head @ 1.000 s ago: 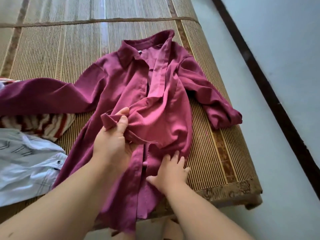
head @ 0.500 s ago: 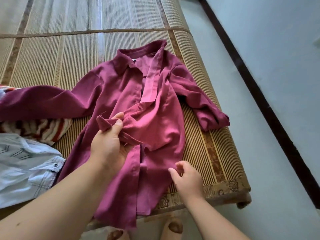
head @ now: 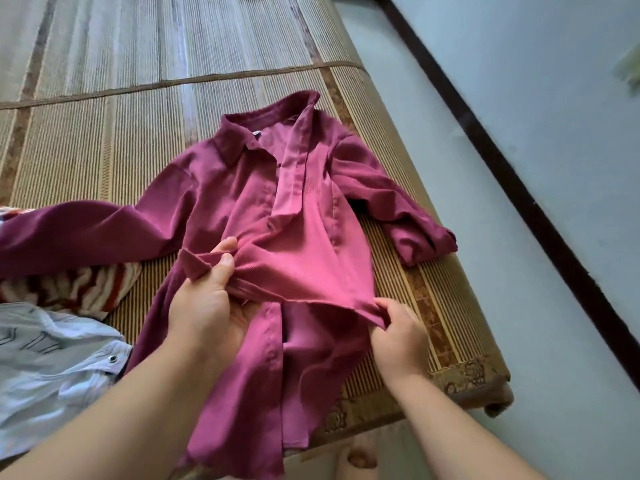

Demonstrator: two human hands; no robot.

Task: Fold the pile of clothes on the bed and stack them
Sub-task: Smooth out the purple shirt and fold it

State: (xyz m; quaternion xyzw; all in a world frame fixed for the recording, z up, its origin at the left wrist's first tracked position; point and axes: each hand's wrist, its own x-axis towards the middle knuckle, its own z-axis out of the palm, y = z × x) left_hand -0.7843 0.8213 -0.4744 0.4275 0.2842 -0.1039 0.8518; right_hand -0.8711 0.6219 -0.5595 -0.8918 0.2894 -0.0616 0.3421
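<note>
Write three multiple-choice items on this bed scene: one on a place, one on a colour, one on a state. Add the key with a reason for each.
1. The red-and-white striped garment lies: A. under the outstretched sleeve of the shirt; B. on the floor; C. over the collar.
2. The garment with a snap button at the near left is: A. black; B. pale blue; C. yellow.
3. The right hand: A. lies flat on the mat; B. hangs empty; C. pinches the shirt's lower edge.
Key: 1 A, the sleeve crosses over the stripes; 2 B, its cloth is pale blue; 3 C, its fingers curl round the hem while the left hand grips the front.
</note>
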